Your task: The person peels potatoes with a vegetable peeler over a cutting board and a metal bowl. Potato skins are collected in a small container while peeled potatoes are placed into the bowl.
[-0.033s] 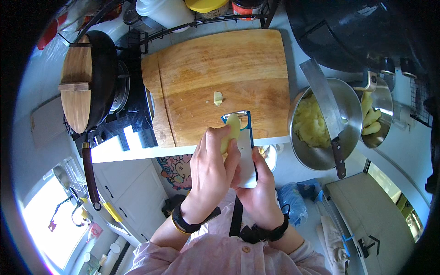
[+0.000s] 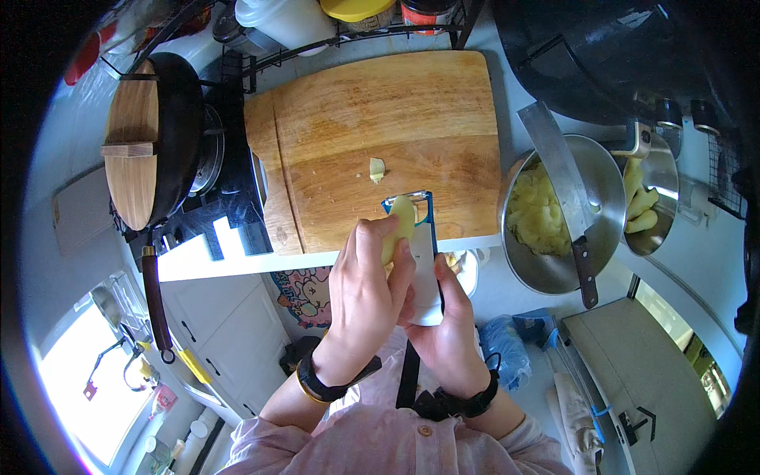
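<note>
A pale yellow, oblong piece of produce (image 2: 402, 218) sits in the fingers of the left hand (image 2: 362, 277), at the head of a white, blue-trimmed peeler (image 2: 427, 269) whose handle the right hand (image 2: 455, 336) grips. The hands are close together, the left clamped on the produce, the right wrapped around the handle; whether the produce touches the blade cannot be told.

Just beyond the hands, a small pale scrap (image 2: 377, 169) lies on a wooden cutting board (image 2: 380, 103), which rests on a white surface (image 2: 214, 267). Below the board's near edge, a white dish (image 2: 470, 277) shows partly behind the right hand.

To the right of the hands, a large knife (image 2: 558, 166) lies across a steel bowl (image 2: 608, 226) holding yellow pieces (image 2: 534, 210), its wooden handle overhanging the near rim. Past that bowl, a smaller steel vessel (image 2: 665, 178) contains oblong, pale yellow pieces (image 2: 642, 206).

Well to the left of the hands, a black pan (image 2: 178, 142) with a wooden lid (image 2: 133, 178) stands at a stove (image 2: 229, 154). Beyond the board, a wire rack (image 2: 348, 37) carries jars, one yellow-lidded (image 2: 356, 8).
</note>
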### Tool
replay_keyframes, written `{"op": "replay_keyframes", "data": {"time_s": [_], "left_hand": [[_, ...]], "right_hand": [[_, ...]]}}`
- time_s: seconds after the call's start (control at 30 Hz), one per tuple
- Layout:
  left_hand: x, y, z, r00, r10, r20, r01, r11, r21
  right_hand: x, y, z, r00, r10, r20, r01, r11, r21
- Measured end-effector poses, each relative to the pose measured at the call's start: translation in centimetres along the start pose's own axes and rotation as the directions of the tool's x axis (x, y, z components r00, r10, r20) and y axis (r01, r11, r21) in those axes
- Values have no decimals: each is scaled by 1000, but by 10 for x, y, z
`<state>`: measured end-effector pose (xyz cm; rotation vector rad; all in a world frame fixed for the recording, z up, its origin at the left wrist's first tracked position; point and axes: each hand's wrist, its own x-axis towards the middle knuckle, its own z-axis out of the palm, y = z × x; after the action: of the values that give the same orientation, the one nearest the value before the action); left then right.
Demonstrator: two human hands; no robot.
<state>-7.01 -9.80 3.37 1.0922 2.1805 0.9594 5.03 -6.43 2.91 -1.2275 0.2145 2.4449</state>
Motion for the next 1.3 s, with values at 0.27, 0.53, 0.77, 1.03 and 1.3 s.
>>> {"op": "replay_keyframes", "data": {"time_s": [0.27, 0.53, 0.77, 1.03, 1.3], "left_hand": [[39, -21, 1, 981, 124, -148, -117, 992, 51], [10, 3, -10, 1000, 25, -10, -25, 998, -52], [27, -15, 10, 990, 127, -53, -126, 992, 30], [46, -15, -20, 979, 152, -139, -139, 986, 97], [22, -1, 6, 997, 76, -31, -74, 996, 49]], "right_hand": [[-4, 11, -1, 997, 30, 66, -26, 998, -57], [5, 1, 2, 1000, -23, 2, 23, 1000, -14], [4, 6, 4, 997, -52, -57, 49, 998, -48], [5, 10, 4, 999, -12, -51, 11, 1000, -3], [7, 1, 12, 998, -61, -22, 60, 997, -58]]}}
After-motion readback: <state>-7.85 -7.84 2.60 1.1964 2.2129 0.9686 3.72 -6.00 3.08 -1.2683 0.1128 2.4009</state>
